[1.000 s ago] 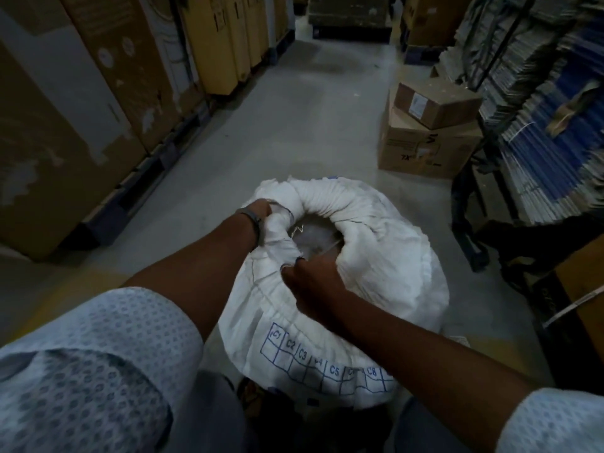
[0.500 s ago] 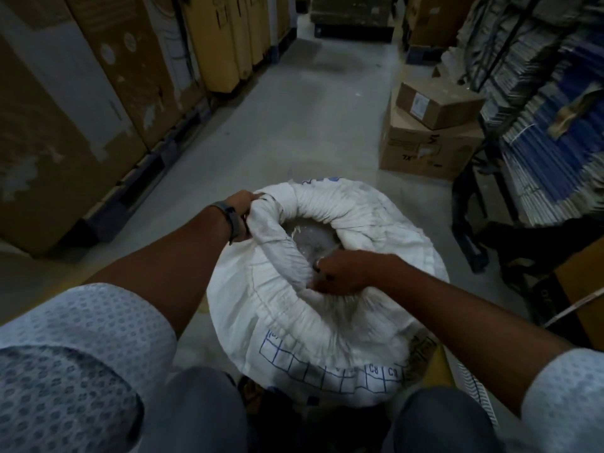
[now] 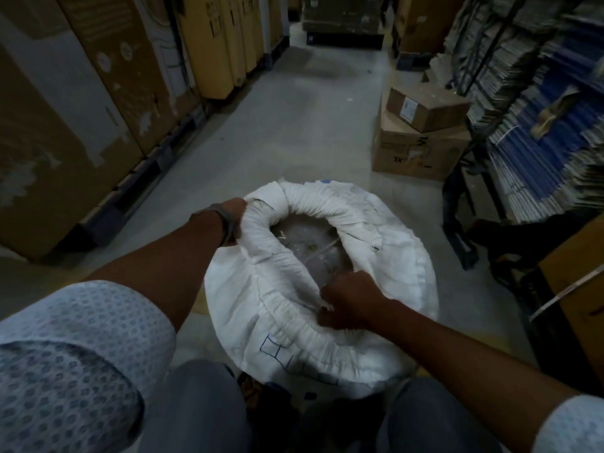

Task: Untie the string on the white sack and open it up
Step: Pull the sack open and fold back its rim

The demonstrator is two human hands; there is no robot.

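Observation:
A white woven sack point(image 3: 392, 253) stands on the floor between my knees, its mouth rolled down and open. Greyish clear plastic contents point(image 3: 310, 243) show inside the opening. My left hand point(image 3: 233, 217) grips the rolled rim at the sack's far left. My right hand point(image 3: 349, 305) clutches the near rim, fingers closed on the cloth. A thin pale strand point(image 3: 322, 251) crosses the opening; whether it is the string I cannot tell. Blue printed squares point(image 3: 277, 349) mark the sack's near side.
Tall cardboard cartons point(image 3: 98, 109) on pallets line the left of the aisle. Two stacked brown boxes point(image 3: 421, 135) sit on the floor at right, beside racks of blue and white bundles point(image 3: 549, 125). Grey concrete floor point(image 3: 294, 119) runs ahead.
The sack's mouth has widened. My right hand has shifted down along the near rim, pulling it toward me, while my left hand holds the far-left rim outward.

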